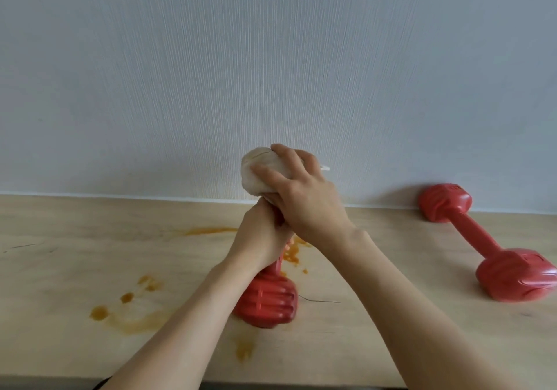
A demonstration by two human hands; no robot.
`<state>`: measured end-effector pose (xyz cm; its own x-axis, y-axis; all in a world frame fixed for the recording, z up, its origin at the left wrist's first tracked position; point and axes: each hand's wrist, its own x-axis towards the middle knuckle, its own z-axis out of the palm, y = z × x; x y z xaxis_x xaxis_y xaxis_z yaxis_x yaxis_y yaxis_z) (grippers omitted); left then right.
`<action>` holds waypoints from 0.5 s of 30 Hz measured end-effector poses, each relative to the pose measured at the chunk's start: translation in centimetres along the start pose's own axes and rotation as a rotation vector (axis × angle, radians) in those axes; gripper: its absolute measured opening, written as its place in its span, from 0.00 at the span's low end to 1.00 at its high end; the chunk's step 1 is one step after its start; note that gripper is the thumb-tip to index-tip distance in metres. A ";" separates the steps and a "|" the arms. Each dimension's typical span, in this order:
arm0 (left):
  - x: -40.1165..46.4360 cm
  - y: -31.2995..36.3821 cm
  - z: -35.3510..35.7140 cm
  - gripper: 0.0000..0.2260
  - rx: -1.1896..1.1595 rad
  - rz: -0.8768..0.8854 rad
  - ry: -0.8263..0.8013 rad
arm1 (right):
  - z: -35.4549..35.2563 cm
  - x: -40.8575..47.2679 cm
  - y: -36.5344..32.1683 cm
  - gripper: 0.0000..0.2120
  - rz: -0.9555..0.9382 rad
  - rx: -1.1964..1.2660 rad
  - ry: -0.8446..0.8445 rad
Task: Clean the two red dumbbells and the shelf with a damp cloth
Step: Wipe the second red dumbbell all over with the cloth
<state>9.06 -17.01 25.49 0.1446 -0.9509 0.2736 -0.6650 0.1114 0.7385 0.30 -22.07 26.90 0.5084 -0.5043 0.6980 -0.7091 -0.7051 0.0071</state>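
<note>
Wall (271, 58): pale, finely ribbed, rising straight from the shelf's back edge and closing off all room behind.
Shelf (376, 344): light wood, running across the whole view; near edge along the bottom; a thin dark scratch just right of the standing dumbbell.
Stains (126, 314): orange-brown smears and drops, left of centre and around the standing dumbbell's base.
Open room: bare wood at far left and between the two dumbbells.
Second dumbbell (479, 245): red, lying flat at right, far head against the wall, well apart from the hands.
Held dumbbell (268, 302): red, upright at centre, lower head on the shelf.
Right hand (301, 196): curled over the cloth, pressing it on the top head.
Left hand (262, 236): gripping the held dumbbell's handle.
Cloth (259, 172): whitish, bunched, covering the upper head.
</note>
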 end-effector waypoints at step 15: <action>0.1 -0.4 0.4 0.08 -0.134 -0.042 0.014 | -0.3 -0.9 0.3 0.22 0.168 0.200 -0.068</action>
<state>9.07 -17.22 24.94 0.1818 -0.9514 0.2485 -0.5542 0.1096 0.8251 -0.51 -21.62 26.45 0.4283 -0.6498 0.6279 -0.6791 -0.6899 -0.2507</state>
